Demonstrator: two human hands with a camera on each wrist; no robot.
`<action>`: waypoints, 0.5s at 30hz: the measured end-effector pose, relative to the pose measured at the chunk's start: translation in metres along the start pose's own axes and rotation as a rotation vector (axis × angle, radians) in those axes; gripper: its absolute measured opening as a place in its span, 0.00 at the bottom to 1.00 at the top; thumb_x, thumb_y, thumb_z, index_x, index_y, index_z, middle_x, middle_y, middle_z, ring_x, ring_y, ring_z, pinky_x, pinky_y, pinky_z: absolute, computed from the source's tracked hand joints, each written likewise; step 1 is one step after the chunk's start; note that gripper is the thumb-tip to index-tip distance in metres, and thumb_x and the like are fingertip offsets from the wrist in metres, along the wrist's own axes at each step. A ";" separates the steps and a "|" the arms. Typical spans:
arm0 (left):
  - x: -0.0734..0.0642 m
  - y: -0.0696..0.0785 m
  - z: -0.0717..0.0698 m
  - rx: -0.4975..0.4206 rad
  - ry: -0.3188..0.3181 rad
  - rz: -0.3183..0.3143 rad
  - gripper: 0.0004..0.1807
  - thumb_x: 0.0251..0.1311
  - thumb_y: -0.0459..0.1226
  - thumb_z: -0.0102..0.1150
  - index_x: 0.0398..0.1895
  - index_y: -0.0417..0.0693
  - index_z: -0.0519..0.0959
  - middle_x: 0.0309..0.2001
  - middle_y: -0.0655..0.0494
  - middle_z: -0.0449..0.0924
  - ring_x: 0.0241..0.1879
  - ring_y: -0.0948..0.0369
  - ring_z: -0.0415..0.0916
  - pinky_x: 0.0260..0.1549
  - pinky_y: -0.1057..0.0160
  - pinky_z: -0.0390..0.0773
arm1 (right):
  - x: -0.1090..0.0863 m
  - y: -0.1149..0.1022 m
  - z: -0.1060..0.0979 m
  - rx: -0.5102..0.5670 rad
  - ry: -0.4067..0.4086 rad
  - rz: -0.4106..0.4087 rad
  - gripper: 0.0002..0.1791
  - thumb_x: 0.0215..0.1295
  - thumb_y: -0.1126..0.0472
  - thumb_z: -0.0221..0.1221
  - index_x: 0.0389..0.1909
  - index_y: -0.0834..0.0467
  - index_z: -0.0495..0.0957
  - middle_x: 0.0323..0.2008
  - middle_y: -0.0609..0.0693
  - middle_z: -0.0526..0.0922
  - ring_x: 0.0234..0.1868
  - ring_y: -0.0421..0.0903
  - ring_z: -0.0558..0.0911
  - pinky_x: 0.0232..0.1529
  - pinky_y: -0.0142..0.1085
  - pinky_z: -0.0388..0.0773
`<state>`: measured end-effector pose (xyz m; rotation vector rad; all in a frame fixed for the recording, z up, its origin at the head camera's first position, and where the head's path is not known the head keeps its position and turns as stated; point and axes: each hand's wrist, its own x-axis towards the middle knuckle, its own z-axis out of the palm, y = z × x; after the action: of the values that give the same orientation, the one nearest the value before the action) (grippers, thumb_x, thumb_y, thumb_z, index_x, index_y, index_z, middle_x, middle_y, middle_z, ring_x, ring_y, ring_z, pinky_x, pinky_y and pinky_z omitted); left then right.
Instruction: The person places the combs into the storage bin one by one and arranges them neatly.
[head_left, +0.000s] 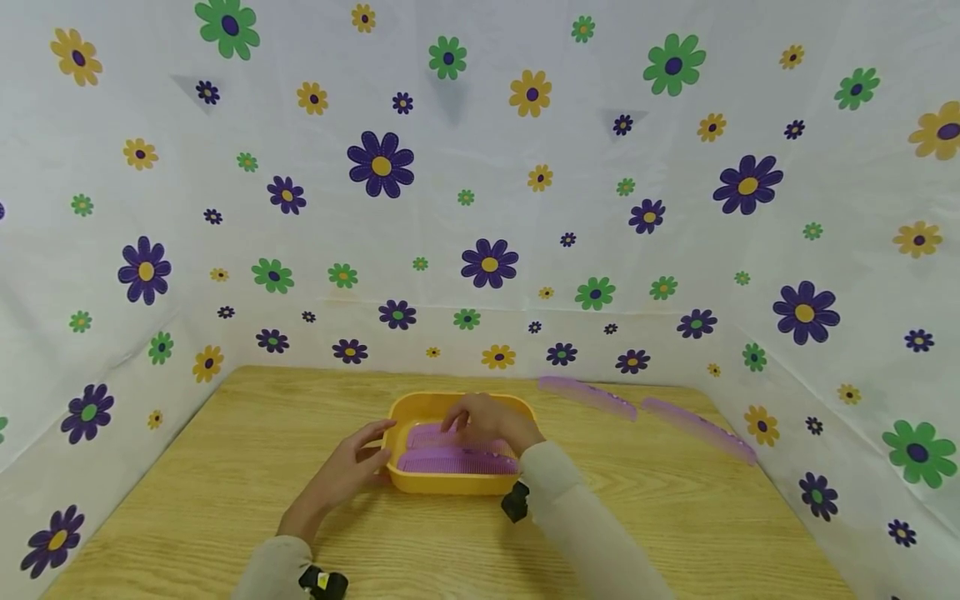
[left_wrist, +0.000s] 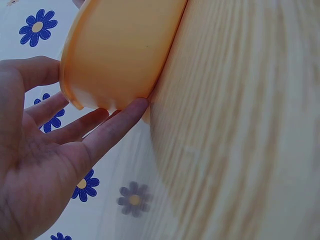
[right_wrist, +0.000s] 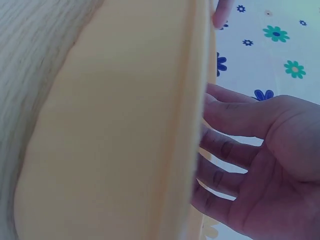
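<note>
A yellow plastic tray [head_left: 450, 483] with raised walls stands on the table. In it lie two purple combs: a front comb [head_left: 442, 462] along the near side and a back comb [head_left: 423, 435] behind it, partly covered by my right hand. My left hand [head_left: 348, 467] touches the tray's left end. In the left wrist view its thumb meets the rim and its fairly straight fingers rest along the outer wall. My right hand [head_left: 483, 417] reaches down into the tray over the combs. Its fingertips are hidden behind the wall in the right wrist view, so any hold on a comb cannot be seen.
Two more purple combs lie on the table to the right of the tray: a nearer-to-tray comb [head_left: 588, 395] at the back edge and an outer comb [head_left: 701, 429] by the right edge. A flowered white cloth [head_left: 480, 225] surrounds the wooden table [head_left: 420, 550].
</note>
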<state>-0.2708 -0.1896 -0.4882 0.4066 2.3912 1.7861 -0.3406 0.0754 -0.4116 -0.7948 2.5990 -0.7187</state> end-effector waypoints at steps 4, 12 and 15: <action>0.000 0.000 0.000 0.002 0.002 -0.002 0.29 0.77 0.35 0.50 0.78 0.43 0.61 0.76 0.31 0.59 0.69 0.34 0.70 0.52 0.52 0.88 | -0.003 0.001 -0.007 -0.018 0.003 -0.047 0.12 0.67 0.70 0.64 0.49 0.58 0.87 0.48 0.54 0.87 0.48 0.48 0.81 0.57 0.45 0.82; 0.001 -0.001 -0.001 -0.005 -0.001 0.000 0.29 0.78 0.35 0.50 0.78 0.43 0.61 0.76 0.30 0.58 0.70 0.33 0.69 0.53 0.51 0.88 | -0.011 0.002 -0.023 -0.037 0.031 -0.048 0.13 0.68 0.69 0.62 0.50 0.57 0.87 0.50 0.54 0.85 0.49 0.48 0.80 0.60 0.47 0.82; 0.001 -0.001 -0.001 0.001 0.000 0.001 0.29 0.77 0.35 0.51 0.78 0.43 0.61 0.76 0.30 0.59 0.70 0.33 0.69 0.52 0.52 0.88 | -0.013 0.007 -0.027 -0.041 0.041 -0.061 0.12 0.69 0.68 0.63 0.50 0.57 0.87 0.49 0.53 0.86 0.48 0.47 0.80 0.60 0.46 0.82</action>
<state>-0.2718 -0.1904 -0.4889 0.4081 2.3922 1.7851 -0.3448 0.0979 -0.3914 -0.8835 2.6436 -0.7082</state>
